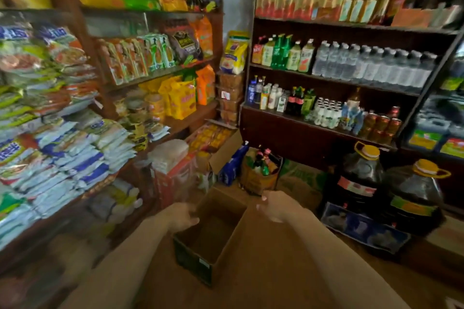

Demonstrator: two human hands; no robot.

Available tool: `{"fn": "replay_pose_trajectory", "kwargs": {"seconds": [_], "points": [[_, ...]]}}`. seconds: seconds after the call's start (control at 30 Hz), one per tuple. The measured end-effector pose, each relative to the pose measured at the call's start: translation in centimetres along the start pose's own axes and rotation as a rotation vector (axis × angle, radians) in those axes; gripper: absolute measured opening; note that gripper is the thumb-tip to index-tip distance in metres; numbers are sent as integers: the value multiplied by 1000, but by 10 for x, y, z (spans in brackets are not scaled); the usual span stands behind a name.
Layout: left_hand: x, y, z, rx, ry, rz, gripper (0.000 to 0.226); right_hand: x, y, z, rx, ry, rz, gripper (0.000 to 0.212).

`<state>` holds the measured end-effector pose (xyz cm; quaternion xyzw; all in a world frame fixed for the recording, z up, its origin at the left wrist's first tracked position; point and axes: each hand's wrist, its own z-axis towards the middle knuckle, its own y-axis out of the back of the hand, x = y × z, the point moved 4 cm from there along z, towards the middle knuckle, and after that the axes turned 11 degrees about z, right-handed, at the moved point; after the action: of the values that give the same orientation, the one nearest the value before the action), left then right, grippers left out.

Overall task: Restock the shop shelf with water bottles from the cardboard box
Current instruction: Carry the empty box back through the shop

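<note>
The left hand [182, 216] has its fingers [193, 221] curled over the near-left rim of the box [200, 262]; the right hand [272, 206] is blurred, so whether its fingers grip the far rim or merely hover I cannot tell. Held by one wall, the open carton could tip or buckle if lifted, I judge. It sits on the floor [276, 278], brown inside, dark green outside, seemingly empty. The water bottles [371, 65] fill the right shelf [351, 83].
</note>
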<state>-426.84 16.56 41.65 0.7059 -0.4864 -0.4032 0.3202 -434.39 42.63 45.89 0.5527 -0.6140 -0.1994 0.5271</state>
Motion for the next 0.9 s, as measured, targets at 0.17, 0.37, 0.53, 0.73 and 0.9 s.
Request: {"fn": "replay_pose_trajectory", "kwargs": {"seconds": [0.17, 0.37, 0.53, 0.73, 0.9], "points": [[3, -6, 70, -19, 138, -66, 33, -12, 21, 127, 160, 74, -7, 40], [28, -18, 142, -7, 465, -280, 35, -8, 19, 257, 246, 83, -25, 46], [66, -48, 209, 20, 662, -454, 35, -4, -9, 355, 369, 72, -64, 51], [100, -85, 273, 34, 944, -800, 49, -5, -48, 464, 514, 35, -40, 52], [115, -136, 304, 115, 1138, -931, 67, -19, -81, 536, 609, -59, 20, 58]]}}
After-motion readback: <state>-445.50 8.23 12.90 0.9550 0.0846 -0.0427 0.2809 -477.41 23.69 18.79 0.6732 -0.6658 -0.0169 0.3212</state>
